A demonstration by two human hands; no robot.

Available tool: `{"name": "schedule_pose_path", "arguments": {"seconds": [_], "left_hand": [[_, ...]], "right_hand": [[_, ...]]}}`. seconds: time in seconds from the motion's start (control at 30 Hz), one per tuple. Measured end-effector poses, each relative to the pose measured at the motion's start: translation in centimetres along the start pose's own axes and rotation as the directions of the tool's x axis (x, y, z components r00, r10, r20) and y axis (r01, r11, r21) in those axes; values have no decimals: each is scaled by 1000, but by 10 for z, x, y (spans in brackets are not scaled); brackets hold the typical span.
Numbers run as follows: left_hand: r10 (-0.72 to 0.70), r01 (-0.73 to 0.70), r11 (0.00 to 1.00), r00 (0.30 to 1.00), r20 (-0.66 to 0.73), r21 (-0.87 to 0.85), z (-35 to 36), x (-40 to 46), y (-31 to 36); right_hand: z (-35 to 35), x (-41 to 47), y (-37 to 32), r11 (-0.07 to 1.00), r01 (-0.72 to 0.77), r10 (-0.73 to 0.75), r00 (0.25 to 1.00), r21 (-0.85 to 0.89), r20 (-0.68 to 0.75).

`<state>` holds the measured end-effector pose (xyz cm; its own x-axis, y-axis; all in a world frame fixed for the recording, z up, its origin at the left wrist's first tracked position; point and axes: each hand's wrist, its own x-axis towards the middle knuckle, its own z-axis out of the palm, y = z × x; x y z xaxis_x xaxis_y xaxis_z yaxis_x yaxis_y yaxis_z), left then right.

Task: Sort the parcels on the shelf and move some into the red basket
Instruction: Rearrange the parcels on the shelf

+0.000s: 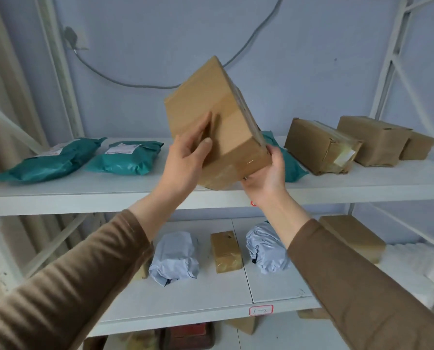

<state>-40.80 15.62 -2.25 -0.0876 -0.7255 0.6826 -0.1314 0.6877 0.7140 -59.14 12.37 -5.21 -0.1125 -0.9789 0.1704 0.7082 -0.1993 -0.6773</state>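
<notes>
We see a taped cardboard box (pixel 216 122) held tilted in the air in front of the upper shelf (pixel 135 195), one corner pointing up and its lower end just above the shelf's front edge. The left hand (pixel 185 162) lies against the near face, its fingers spread and lightly curled over the cardboard; the right hand (pixel 266 173) cups the lower right corner from beneath, fingers wrapped round the edge. Both hands thus grasp the box, though we judge the hold to be shallow, resting on smooth tape rather than closing around the parcel. The chief risk is a slip: the tilt puts much of the weight on the right palm, and if the left hand shifts, the box could rotate off and fall onto the shelf edge or the grey mailer bags (pixel 175 256) and small box (pixel 226 251) on the lower shelf (pixel 274 284). A swing to the right could knock the brown boxes (pixel 322 145) nearby; a teal bag (pixel 284 162) lies just behind the right hand, with two more teal bags (pixel 89 157) to the left. The red basket cannot be identified with certainty; something reddish shows dimly below the shelves, so a blind lowering could miss it.
</notes>
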Motion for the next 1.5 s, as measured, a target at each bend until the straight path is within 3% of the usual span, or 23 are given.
{"name": "schedule_pose_path", "arguments": {"seconds": [0.07,0.17,0.27,0.33,0.4,0.5,0.53,0.6,0.67,0.77,0.83,0.9,1.03,1.13,1.23,1.3,1.5], "left_hand": [[52,-51,998,999,-3,19,-8,-18,11],[110,-97,989,987,-116,113,-24,-36,7],[48,-34,995,988,-146,96,-37,-48,1],[-6,11,999,994,-111,49,-38,-61,8],[-134,128,984,990,-45,-125,-38,-74,16],[-278,314,902,948,157,-295,-40,-86,21],[-311,372,861,925,218,-347,-41,-88,19],[-381,510,684,859,341,-522,-44,-91,14],[-381,551,539,834,400,-637,-42,-95,11],[-412,551,443,826,385,-707,-31,-104,3],[-451,551,383,812,371,-741,-23,-109,-5],[-477,545,330,801,362,-771,-14,-114,-11],[-500,505,329,810,307,-798,7,-121,-19],[-496,443,403,841,216,-801,21,-126,-23],[-472,443,492,859,198,-749,29,-135,-25],[-464,460,535,861,208,-708,31,-141,-30],[-354,420,727,907,227,-544,31,-145,-36]], "right_hand": [[-2,-18,12,995,-11,15,999,104,-39],[-3,-43,24,982,-13,29,996,189,-83],[1,-68,30,984,9,7,996,176,-91],[6,-85,30,991,56,-44,994,122,-104],[16,-105,26,992,127,-126,987,12,-101],[35,-138,23,915,259,-285,958,-308,-39],[41,-148,23,842,316,-347,938,-437,8],[44,-164,23,632,455,-467,870,-628,159],[40,-176,26,325,561,-526,776,-761,347],[37,-192,28,-94,577,-503,676,-811,539],[34,-199,28,-206,599,-460,639,-774,617],[24,-199,22,-163,644,-437,632,-748,640],[-10,-191,-2,93,649,-439,708,-755,554],[-32,-189,-27,381,427,-339,889,-820,306],[-55,-188,-46,611,145,-48,988,-778,147],[-76,-185,-49,660,101,44,984,-744,172],[-126,-176,-54,681,153,5,977,-717,213]]}}
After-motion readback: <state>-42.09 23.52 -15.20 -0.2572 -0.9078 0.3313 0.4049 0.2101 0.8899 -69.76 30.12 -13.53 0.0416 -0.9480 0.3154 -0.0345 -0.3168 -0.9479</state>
